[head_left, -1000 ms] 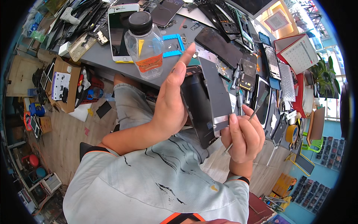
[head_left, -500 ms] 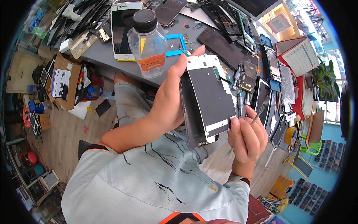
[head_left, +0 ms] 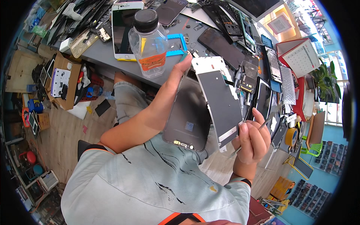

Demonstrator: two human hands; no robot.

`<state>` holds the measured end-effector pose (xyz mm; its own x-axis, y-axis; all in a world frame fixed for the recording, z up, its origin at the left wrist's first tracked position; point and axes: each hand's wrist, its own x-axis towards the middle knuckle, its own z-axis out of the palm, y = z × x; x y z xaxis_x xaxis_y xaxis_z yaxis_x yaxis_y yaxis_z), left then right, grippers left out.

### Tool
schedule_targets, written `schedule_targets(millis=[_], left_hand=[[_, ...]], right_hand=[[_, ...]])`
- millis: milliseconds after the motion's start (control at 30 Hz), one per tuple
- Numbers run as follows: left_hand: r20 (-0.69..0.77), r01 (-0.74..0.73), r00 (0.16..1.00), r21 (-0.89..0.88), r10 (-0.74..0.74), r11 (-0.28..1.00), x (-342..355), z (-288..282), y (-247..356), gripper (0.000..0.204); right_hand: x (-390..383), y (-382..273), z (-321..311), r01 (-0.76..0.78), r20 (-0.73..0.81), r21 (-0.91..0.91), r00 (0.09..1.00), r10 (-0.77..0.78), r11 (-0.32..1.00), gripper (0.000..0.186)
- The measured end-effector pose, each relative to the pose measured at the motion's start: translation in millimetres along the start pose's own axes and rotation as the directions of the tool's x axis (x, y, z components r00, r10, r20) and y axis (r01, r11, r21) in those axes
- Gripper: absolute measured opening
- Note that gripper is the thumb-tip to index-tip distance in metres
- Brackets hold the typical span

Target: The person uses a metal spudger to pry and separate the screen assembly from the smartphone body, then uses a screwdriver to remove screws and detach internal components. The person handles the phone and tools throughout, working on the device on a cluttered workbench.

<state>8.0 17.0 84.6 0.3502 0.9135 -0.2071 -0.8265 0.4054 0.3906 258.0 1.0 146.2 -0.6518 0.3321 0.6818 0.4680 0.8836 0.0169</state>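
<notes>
My left hand grips the upper left edge of a dark phone screen, its back side turned up and a row of small contacts along its lower end. The left fingertips are hidden behind it. Pinched at its lower right corner by my right hand is a white-edged metal backing plate with a black sheet on it. This plate stands tilted away from the screen, their upper ends close together. Across the right fingers lies a thin metal pry tool, held in the same hand.
A clear bottle with black cap and orange label stands at the desk's near edge. Behind it lie a white-framed phone and a blue frame. Phones and parts crowd the right side, beside a desk calendar. A carton sits at left.
The plate has swung up and right, away from the screen, in my right hand. The screen has tipped left, so its dark back now shows.
</notes>
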Motion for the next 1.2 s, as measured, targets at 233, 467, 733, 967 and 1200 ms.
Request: schedule_targets(millis=[233, 467, 733, 967, 1200], left_hand=[[0.072, 0.134, 0.99, -0.132, -0.125, 0.982, -6, 14, 3, 0.076], [-0.03, -0.177, 0.983, 0.13, 0.182, 0.976, -11, 37, 1, 0.081], [0.114, -0.28, 0.958, 0.178, 0.263, 0.943, -7, 18, -7, 0.086], [0.122, -0.251, 0.965, 0.162, 0.233, 0.954, -6, 19, -5, 0.089], [0.115, -0.241, 0.968, 0.166, 0.224, 0.956, -3, 3, -10, 0.09]], right_hand=[[-27, -1, 27, -0.083, -0.236, 0.015, 0.968, 0.085, 0.996, 0.024], [-27, -3, 14, -0.039, -0.119, -0.038, 0.992, 0.034, 0.999, 0.027], [-32, -4, 13, -0.113, -0.219, 0.011, 0.969, 0.112, 0.994, 0.026], [-35, 15, 16, -0.132, -0.372, -0.059, 0.923, 0.101, 0.989, 0.015], [-13, 65, -7, -0.413, -0.482, -0.388, 0.853, 0.201, 0.824, 0.023]])
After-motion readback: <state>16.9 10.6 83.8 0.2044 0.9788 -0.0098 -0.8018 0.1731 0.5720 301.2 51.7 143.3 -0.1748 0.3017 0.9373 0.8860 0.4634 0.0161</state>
